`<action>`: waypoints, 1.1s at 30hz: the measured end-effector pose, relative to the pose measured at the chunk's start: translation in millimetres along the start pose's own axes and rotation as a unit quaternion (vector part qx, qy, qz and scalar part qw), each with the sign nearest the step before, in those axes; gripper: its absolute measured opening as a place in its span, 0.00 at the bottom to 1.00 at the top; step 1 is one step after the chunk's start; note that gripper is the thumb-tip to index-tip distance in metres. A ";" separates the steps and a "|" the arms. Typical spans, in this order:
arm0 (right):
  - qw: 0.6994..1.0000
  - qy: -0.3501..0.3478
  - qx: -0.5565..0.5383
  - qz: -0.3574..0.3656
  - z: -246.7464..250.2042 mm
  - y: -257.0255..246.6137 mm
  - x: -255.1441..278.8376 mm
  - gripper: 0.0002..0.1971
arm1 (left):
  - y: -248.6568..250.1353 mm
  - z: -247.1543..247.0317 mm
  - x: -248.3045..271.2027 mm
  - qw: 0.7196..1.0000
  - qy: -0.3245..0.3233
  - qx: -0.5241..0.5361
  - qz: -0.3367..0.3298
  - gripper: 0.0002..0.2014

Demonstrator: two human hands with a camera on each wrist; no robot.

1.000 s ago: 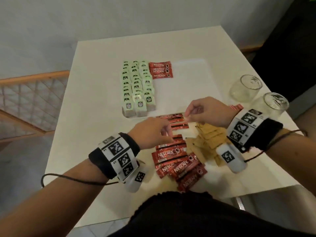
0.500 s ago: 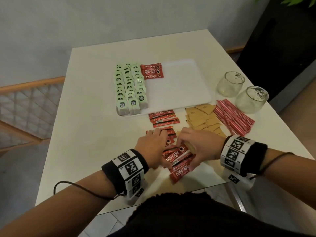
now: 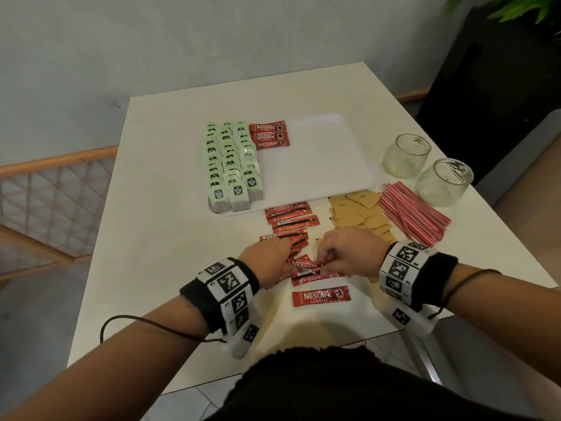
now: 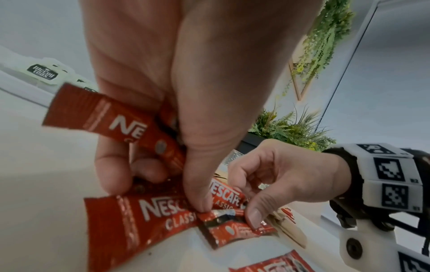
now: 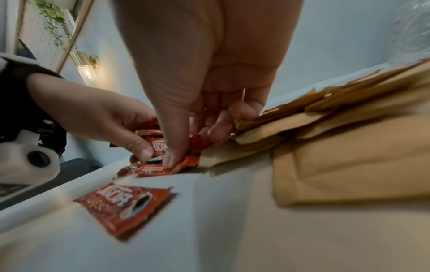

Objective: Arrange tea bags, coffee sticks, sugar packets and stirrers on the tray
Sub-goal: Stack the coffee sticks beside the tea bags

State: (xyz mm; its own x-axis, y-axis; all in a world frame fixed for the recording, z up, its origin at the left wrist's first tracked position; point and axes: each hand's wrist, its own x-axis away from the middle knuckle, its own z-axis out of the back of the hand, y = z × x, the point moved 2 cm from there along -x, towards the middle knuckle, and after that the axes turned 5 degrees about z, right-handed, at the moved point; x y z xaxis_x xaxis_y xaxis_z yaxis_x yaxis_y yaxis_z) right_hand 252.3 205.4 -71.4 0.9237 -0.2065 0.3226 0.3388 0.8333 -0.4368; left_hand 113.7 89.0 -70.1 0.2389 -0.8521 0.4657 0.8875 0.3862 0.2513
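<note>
Whereas a second ago the right hand point(image 3: 352, 253) was up by the tray's near edge and the left hand point(image 3: 267, 262) hovered over the loose sachets, both have since dropped back toward the near edge of the table point(image 3: 170, 268) and met over the scattered coffee sticks point(image 3: 306, 270); the head camera has lifted too, so the stirrers point(image 3: 416, 214) and two glasses point(image 3: 425, 165) by the right edge now show in full. Judged from that, a fresh batch of sticks is being gathered for the tray point(image 3: 328, 165), where only three red sachets point(image 3: 269, 136) lie in the far half beside the rows of tea bags point(image 3: 232, 165) filling its left side. Left fingers are curled: the wrist view shows several sticks bunched in that hand, thumb tip pressing down on another one still lying on the table. Right thumb and forefinger are closed to a pinch on the end of a stick (same small pile, the two thumbs nearly touching). One stick point(image 3: 321, 296) lies alone nearer the table's front edge, touched by neither hand. Sugar packets point(image 3: 361, 214) sit untouched in a heap between the sticks and the stirrers, just off the tray's near right corner. Most coffee, all sugar and all stirrers remain to be placed.
</note>
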 end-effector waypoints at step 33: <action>0.882 0.237 -0.407 -0.001 63.5 19.4 -8.6 0.02 | 1.5 46.0 -31.8 0.710 0.074 0.697 0.070 0.12</action>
State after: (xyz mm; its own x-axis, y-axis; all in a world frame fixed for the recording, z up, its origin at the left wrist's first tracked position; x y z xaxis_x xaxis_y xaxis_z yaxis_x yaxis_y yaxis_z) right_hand 239.6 255.9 -29.3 0.8285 -0.5597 0.0197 0.1770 0.2284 -0.9573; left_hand 89.3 132.9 -45.5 0.4161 -0.7594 0.5003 -0.3771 0.3565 0.8548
